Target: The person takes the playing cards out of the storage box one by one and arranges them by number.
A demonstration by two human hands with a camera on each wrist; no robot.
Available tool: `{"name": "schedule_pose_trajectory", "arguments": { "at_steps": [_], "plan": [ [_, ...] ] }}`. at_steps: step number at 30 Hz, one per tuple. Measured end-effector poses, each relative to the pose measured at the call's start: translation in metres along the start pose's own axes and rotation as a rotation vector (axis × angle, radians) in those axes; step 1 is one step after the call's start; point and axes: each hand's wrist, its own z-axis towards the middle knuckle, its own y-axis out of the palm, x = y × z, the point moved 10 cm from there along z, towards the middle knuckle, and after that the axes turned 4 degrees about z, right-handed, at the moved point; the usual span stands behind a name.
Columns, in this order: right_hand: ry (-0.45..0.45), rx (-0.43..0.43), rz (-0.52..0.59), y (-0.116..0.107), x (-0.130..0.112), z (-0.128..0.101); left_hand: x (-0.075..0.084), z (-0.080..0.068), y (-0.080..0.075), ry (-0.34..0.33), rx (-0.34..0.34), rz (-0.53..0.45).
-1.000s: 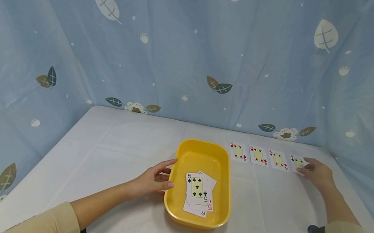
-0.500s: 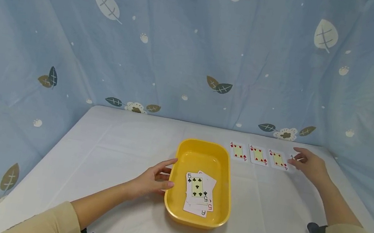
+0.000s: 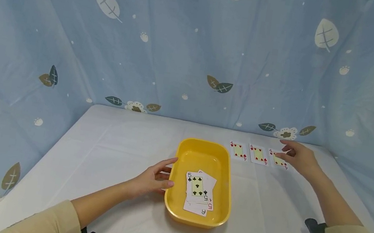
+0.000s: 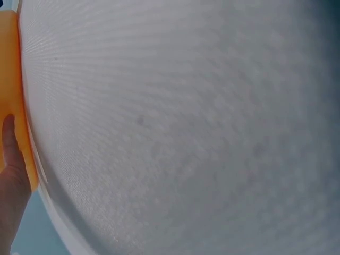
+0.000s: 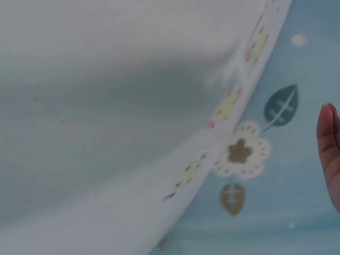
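My left hand (image 3: 153,180) rests against the left side of a yellow plastic tub (image 3: 205,144), its thumb and index fingertip at the rim. The left wrist view shows the thumb (image 4: 11,143) along the tub's wall. A five of clubs (image 3: 197,187) lies on top of other playing cards in the tub. My right hand (image 3: 298,159) hovers over the right end of a card row, thumb and index finger apart, nothing between them. It partly covers a diamonds card (image 3: 280,162). A black-pip card (image 5: 188,174) at the row's end, hidden in the head view, shows flat in the right wrist view.
Two red hearts cards, one (image 3: 238,151) beside the tub and one (image 3: 258,155) farther right, lie along the back of the white-covered table (image 3: 126,135). A blue patterned curtain (image 3: 175,50) stands behind and at both sides.
My right hand has let go of the black-pip card at the row's end, lifted, and moved left over the diamonds card. My left hand and the tub have stayed in place.
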Motion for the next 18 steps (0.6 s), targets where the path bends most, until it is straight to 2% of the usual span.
{"name": "schedule_pose_trajectory", "arguments": {
  "at_steps": [10,18],
  "plan": [
    [-0.181,-0.018,0.009,0.004,-0.068,-0.011,0.002,0.000,0.000,-0.008,0.005,-0.003],
    [-0.277,-0.018,0.044,0.010,-0.106,-0.019,0.002,0.000,0.002,0.004,-0.017,-0.021]
  ]
}}
